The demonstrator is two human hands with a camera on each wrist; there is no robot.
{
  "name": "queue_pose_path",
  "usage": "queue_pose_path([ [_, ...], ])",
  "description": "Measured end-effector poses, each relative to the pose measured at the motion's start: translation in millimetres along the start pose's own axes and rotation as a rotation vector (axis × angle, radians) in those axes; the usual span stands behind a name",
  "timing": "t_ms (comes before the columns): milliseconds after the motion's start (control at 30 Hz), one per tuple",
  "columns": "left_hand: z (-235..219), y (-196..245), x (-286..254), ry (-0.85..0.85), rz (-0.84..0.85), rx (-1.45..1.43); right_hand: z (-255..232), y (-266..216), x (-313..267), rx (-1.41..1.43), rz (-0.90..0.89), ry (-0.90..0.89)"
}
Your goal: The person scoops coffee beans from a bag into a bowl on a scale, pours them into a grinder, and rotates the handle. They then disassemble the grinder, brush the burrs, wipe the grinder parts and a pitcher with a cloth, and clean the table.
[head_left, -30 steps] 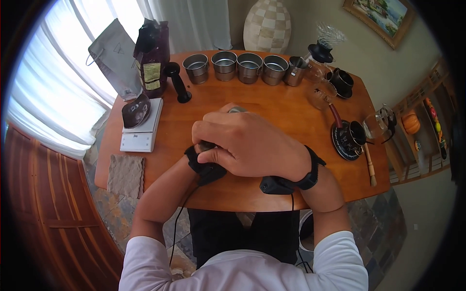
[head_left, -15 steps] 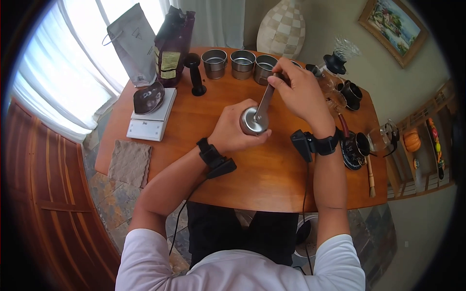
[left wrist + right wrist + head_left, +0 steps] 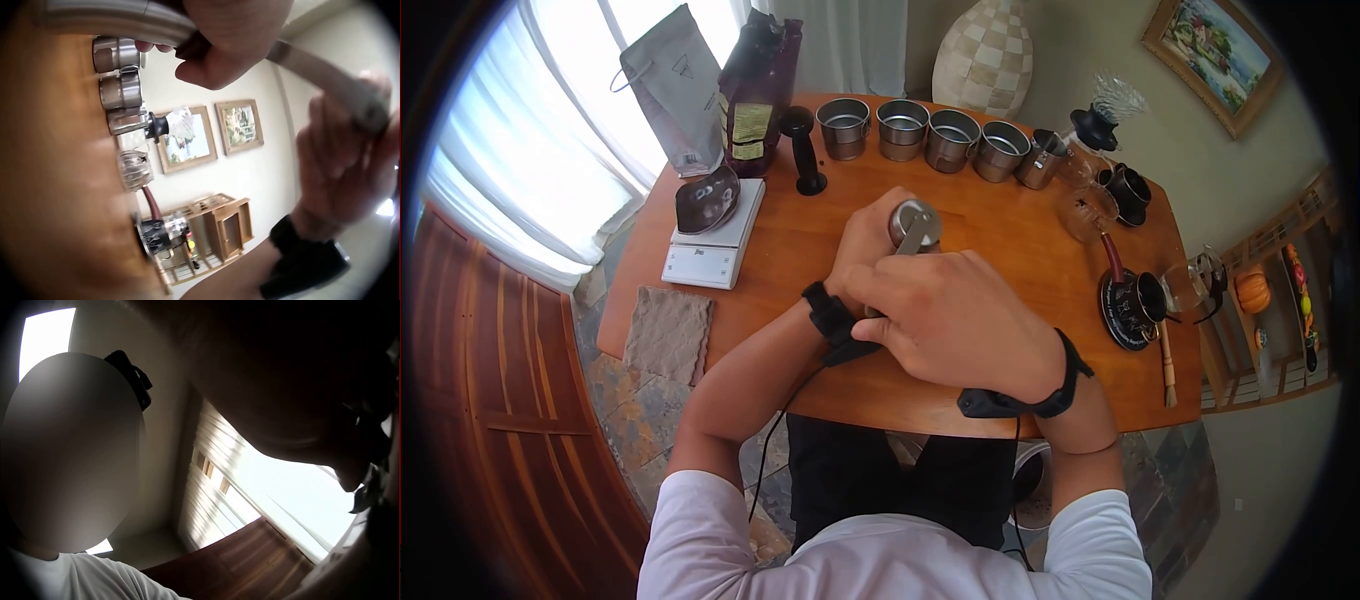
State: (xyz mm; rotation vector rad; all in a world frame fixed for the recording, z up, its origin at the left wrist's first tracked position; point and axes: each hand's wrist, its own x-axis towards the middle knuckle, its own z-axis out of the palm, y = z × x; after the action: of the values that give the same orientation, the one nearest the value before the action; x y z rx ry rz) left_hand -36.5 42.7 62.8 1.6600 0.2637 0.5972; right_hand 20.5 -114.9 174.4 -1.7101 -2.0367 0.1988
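Observation:
Over the middle of the table, my left hand (image 3: 862,238) grips the metal body of a hand coffee grinder (image 3: 913,218). Its round top faces up toward the head camera. My right hand (image 3: 965,312) holds the end of the crank (image 3: 915,237), which points back toward my body; the knob is hidden under the fingers. In the left wrist view, the flat crank arm (image 3: 325,78) runs from the grinder to the right hand (image 3: 334,153), whose fingers are curled at its end. The right wrist view is dark around the hand.
Several metal cups (image 3: 902,130) line the back edge. At left stand a white scale (image 3: 702,262) bearing a dark dish (image 3: 707,200), a black tamper-like tool (image 3: 805,155), two bags and a cloth (image 3: 668,335). Glass ware (image 3: 1088,212), a black cup and saucer (image 3: 1125,310) and a brush (image 3: 1168,370) are at right.
The crank has swung round: my right hand went from near my body to the far right side, then back near my body. The left hand has kept its grip on the grinder.

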Motion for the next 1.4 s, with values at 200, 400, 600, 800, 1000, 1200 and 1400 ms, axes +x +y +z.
queue_pose_path([
  [200,33,-16,-9,-0.001,0.546,0.262,6,30,23,-0.115,-0.012,0.534],
  [400,11,14,-8,0.017,0.333,0.373,-34,94,15,-0.115,0.369,0.491],
  [600,-17,-4,17,0.381,0.123,-0.048,-40,55,4,-0.174,0.318,0.214],
  [800,-2,-11,6,0.156,0.014,-0.218,-14,6,1,0.002,0.014,0.107],
  [1000,41,-62,-4,0.028,0.453,-0.175,2,23,21,0.036,-0.118,0.300],
  [1200,15,5,-11,-0.066,0.367,0.318,-27,85,23,0.000,0.183,0.528],
  [1400,-7,-1,9,0.273,0.152,-0.016,-52,60,1,-0.143,0.448,0.118],
])
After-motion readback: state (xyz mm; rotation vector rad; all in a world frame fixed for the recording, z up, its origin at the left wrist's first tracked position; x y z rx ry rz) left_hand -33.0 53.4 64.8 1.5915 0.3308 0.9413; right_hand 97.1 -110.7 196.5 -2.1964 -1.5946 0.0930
